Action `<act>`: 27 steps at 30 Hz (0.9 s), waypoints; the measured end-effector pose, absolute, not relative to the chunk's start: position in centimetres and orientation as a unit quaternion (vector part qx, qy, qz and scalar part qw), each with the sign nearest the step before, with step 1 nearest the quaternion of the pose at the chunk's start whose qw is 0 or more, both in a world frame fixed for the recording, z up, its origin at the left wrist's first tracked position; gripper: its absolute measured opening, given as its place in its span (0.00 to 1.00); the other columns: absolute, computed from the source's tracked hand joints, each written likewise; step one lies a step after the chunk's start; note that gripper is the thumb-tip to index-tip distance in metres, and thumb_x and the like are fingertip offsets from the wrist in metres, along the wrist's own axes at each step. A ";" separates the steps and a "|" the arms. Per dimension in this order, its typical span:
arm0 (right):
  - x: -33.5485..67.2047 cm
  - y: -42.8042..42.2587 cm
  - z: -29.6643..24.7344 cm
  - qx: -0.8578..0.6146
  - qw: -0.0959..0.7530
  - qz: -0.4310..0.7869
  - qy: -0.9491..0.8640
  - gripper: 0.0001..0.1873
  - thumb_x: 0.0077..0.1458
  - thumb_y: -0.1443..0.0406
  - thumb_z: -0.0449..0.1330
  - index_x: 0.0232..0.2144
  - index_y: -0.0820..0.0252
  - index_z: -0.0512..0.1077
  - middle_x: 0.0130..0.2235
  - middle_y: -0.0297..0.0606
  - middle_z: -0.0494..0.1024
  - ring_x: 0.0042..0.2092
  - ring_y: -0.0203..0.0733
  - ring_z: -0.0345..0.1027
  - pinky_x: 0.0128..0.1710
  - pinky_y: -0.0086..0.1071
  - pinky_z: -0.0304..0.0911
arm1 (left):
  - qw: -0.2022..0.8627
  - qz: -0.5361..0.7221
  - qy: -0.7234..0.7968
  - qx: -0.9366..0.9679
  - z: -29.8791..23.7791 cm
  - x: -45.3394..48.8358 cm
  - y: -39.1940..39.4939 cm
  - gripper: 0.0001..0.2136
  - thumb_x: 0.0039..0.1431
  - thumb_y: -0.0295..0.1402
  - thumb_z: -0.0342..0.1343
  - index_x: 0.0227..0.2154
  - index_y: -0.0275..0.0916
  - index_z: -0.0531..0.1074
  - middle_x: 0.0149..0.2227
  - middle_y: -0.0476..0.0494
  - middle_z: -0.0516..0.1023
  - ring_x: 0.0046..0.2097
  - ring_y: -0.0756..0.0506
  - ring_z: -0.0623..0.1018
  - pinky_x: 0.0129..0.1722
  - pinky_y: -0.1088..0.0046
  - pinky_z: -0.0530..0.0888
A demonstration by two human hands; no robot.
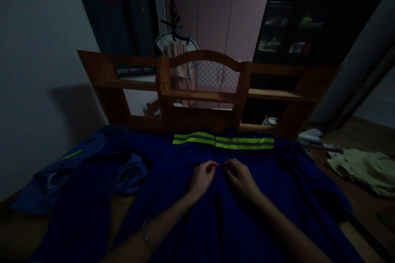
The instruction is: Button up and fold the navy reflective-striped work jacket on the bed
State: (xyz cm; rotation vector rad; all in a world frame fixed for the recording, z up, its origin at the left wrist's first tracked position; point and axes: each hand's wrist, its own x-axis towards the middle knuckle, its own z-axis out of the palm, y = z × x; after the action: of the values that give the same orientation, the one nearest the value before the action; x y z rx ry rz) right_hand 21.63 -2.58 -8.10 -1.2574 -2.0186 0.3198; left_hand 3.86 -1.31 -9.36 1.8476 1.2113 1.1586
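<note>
A dark blue work jacket lies spread out in front of me, its sleeves out to both sides. A yellow-green reflective band with a grey middle stripe crosses it, split by the front opening. My left hand is closed in a pinch at the jacket's front, just left of the opening. Close by on the right side of the opening, my right hand pinches the cloth too, fingers curled. A small gap separates the two hands. The room is dim, so what lies between the fingertips shows poorly.
A wooden shelf frame stands along the far edge. Lighter blue clothing lies bunched at the left. Pale cloth lies at the right. Farther back are a pink wardrobe, a dark cabinet and clothes on a coat stand.
</note>
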 end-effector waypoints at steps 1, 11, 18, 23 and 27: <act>21.9 -2.3 -8.2 -0.496 0.371 0.111 -0.777 0.10 0.58 0.68 0.49 0.40 0.57 0.68 0.39 0.37 0.71 0.41 0.38 0.67 0.42 0.31 0.63 | 0.297 0.440 0.462 0.710 -9.3 3.8 -1.2 0.11 0.59 0.33 0.47 0.37 0.44 0.74 0.32 0.49 0.77 0.33 0.48 0.76 0.34 0.75 0.69; 31.1 3.6 -4.8 -0.668 0.326 -0.140 -0.654 0.36 0.51 0.64 0.55 0.61 0.60 0.48 0.61 0.51 0.51 0.54 0.54 0.60 0.41 0.39 0.65 | 0.007 0.306 0.621 0.721 -4.9 -4.4 8.8 0.30 0.52 0.39 0.57 0.57 0.41 0.57 0.62 0.35 0.52 0.54 0.37 0.68 0.47 0.66 0.68; 34.4 5.6 -4.3 -0.671 0.269 -0.083 -0.686 0.11 0.49 0.66 0.56 0.38 0.62 0.69 0.38 0.46 0.75 0.40 0.49 0.70 0.36 0.34 0.61 | 0.108 0.240 0.609 0.749 -3.3 -7.8 11.6 0.15 0.39 0.38 0.65 0.32 0.38 0.73 0.34 0.41 0.78 0.40 0.40 0.77 0.37 0.74 0.70; 31.9 4.6 -1.3 -0.658 0.417 -0.127 -0.614 0.13 0.53 0.66 0.50 0.43 0.62 0.63 0.38 0.45 0.72 0.39 0.46 0.67 0.37 0.34 0.60 | 0.073 0.336 0.626 0.700 -1.3 -5.9 10.3 0.14 0.61 0.36 0.44 0.46 0.37 0.67 0.37 0.41 0.77 0.37 0.44 0.78 0.37 0.73 0.70; 29.3 3.6 1.9 -0.570 0.557 -0.219 -0.563 0.14 0.57 0.65 0.48 0.46 0.62 0.62 0.44 0.47 0.68 0.46 0.46 0.63 0.45 0.37 0.60 | -0.011 0.532 0.568 0.628 1.2 -3.8 9.0 0.17 0.65 0.35 0.37 0.55 0.37 0.58 0.51 0.38 0.70 0.50 0.44 0.72 0.49 0.71 0.67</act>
State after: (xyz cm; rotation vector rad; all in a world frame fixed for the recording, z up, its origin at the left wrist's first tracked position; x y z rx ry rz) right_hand 29.33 3.60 1.92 -1.3439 -1.3291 -0.5158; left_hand -3.77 9.05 1.24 1.9871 1.7970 1.6835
